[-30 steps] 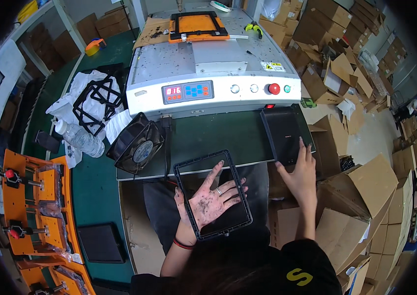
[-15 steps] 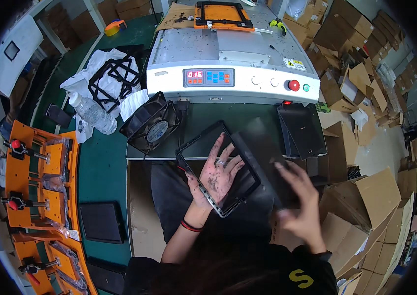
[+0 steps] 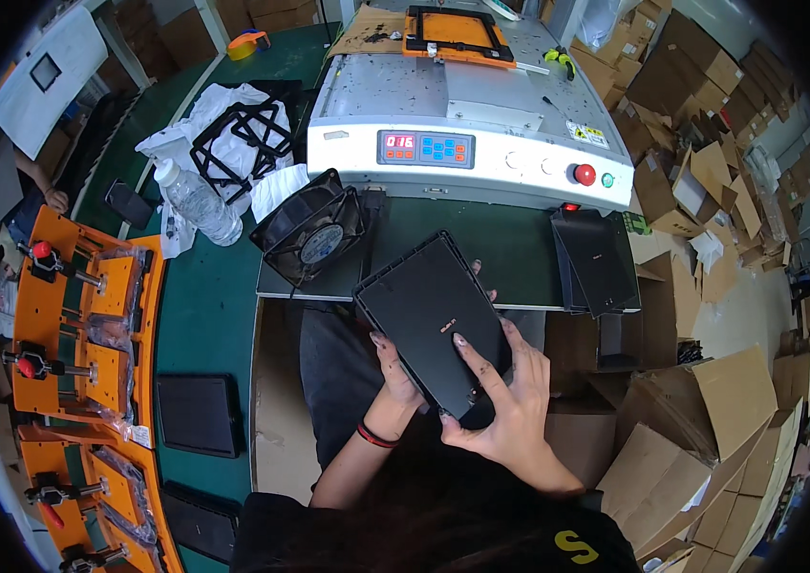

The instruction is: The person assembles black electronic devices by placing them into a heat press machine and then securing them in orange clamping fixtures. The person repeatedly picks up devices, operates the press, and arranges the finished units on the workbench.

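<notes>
A flat black rectangular panel point(image 3: 415, 304) lies over a thin black frame point(image 3: 399, 263), tilted, above my lap. The frame shows mostly as a rim along the panel's upper edge. My left hand point(image 3: 399, 384) supports both from below, its thumb at the left edge and some fingertips showing past the right edge; its palm is hidden. My right hand point(image 3: 515, 411) rests on the lower right of the panel, fingers on the face and thumb at the bottom corner. Dark smudges mark my fingers.
A grey machine point(image 3: 510, 172) with a control panel stands ahead. Before it are a black fan point(image 3: 314, 234) and stacked black panels point(image 3: 598, 263). Left are a bottle point(image 3: 197, 202), black frames point(image 3: 238, 143), orange clamp fixtures point(image 3: 118, 372) and a dark panel point(image 3: 199, 414). Cardboard boxes point(image 3: 711, 392) crowd the right.
My right hand has brought the panel leftward onto the frame, covering its opening and my left palm. The right fingers now press on the panel's face. At far left a person's hand shows.
</notes>
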